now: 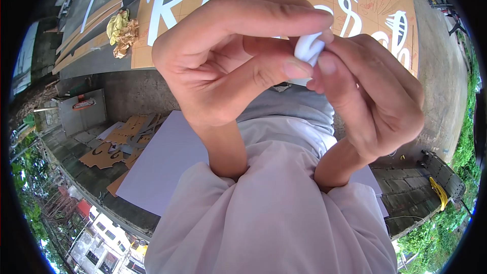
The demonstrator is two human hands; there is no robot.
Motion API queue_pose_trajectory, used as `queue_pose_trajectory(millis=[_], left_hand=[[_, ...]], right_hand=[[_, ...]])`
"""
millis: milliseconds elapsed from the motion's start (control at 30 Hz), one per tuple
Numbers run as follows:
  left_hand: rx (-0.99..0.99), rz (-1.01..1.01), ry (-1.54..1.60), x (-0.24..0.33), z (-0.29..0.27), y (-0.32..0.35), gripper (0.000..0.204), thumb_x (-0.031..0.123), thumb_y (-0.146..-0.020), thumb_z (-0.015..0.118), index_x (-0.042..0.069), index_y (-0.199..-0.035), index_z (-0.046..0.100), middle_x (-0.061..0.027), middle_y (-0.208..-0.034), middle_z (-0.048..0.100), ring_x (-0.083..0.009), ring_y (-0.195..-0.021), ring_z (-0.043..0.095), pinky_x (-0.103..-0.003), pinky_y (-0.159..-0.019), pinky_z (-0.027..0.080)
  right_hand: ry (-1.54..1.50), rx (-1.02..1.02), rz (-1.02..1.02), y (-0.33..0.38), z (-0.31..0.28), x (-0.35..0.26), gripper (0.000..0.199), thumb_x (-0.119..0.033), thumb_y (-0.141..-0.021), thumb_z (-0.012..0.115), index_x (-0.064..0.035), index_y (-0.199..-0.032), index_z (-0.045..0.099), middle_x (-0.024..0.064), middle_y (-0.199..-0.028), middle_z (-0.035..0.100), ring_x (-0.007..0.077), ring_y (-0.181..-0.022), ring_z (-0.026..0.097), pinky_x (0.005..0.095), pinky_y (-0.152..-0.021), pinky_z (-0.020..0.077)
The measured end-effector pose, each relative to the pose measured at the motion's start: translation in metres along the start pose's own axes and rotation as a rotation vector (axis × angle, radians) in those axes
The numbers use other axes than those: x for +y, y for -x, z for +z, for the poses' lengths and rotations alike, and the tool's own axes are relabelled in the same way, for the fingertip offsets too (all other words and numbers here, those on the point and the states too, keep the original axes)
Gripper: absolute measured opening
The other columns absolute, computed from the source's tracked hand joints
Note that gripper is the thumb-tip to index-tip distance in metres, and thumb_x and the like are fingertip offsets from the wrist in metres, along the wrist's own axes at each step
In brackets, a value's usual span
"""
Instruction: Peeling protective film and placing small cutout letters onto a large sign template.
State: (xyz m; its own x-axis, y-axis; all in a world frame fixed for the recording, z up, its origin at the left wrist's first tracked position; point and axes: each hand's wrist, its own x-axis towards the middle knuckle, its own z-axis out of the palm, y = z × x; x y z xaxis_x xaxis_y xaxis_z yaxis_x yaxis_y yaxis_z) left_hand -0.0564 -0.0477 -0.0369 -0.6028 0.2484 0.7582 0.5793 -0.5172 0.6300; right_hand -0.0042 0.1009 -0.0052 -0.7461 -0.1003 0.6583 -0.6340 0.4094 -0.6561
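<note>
A small glossy white curved piece (308, 48) is held up close, in front of my chest. My left hand (213, 61) pinches it between thumb and forefinger, coming from the left. My right hand (378, 96) grips its other side with thumb and fingertips, so both hands meet on it. The fingers cover part of the piece, and its exact kind does not show. Beyond the hands lies a brown board (142, 56) bearing large white cut-out letters (167, 7) and red marks. My hands hide several of the letters.
Crumpled brown paper (122, 33) sits left of the board. Lower left are cut cardboard pieces (104, 156) beside a large white sheet (157, 172). A metal panel (83, 114) stands at the left. Something yellow (439, 193) hangs at the lower right.
</note>
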Motion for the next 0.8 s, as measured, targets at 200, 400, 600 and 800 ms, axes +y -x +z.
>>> queue_pose_trajectory(millis=[200,400,600,800], left_hand=[[0.001,-0.041,-0.002,-0.0014,0.0001,-0.0013,0.031,0.002,-0.077,0.059,-0.013,-0.102,0.048,-0.0278,-0.089,0.056,-0.0216,-0.071,0.058,-0.025,-0.058,0.047],[0.032,-0.018,0.004,-0.0007,0.0011,-0.0018,0.031,0.001,-0.077,0.058,-0.013,-0.103,0.048,-0.0275,-0.088,0.057,-0.0223,-0.072,0.058,-0.025,-0.059,0.047],[0.032,-0.016,0.003,-0.002,0.0007,-0.0011,0.032,0.001,-0.076,0.059,-0.013,-0.103,0.048,-0.0272,-0.088,0.057,-0.0228,-0.072,0.059,-0.026,-0.059,0.048],[0.048,-0.028,0.021,-0.0019,0.0025,-0.0018,0.032,0.0,-0.076,0.059,-0.012,-0.103,0.048,-0.0274,-0.088,0.057,-0.0232,-0.073,0.059,-0.026,-0.059,0.048]], right_hand=[[0.046,0.027,0.031,0.0014,-0.0004,-0.0006,0.017,0.006,-0.072,0.06,0.0125,-0.088,0.06,0.0134,-0.063,0.057,0.0148,-0.051,0.054,0.02,-0.045,0.0386],[-0.007,-0.035,0.055,-0.001,-0.0025,-0.0042,0.017,0.007,-0.073,0.059,0.0117,-0.089,0.06,0.0136,-0.064,0.057,0.0146,-0.052,0.055,0.0202,-0.045,0.0393],[0.034,-0.027,0.048,-0.0013,-0.0015,-0.0041,0.015,0.007,-0.073,0.058,0.012,-0.088,0.059,0.0135,-0.065,0.058,0.0144,-0.053,0.054,0.0207,-0.047,0.0403],[-0.003,-0.016,0.031,-0.0021,-0.0025,-0.0003,0.015,0.008,-0.072,0.058,0.0119,-0.087,0.06,0.0133,-0.064,0.057,0.0141,-0.052,0.054,0.0204,-0.047,0.0398]])
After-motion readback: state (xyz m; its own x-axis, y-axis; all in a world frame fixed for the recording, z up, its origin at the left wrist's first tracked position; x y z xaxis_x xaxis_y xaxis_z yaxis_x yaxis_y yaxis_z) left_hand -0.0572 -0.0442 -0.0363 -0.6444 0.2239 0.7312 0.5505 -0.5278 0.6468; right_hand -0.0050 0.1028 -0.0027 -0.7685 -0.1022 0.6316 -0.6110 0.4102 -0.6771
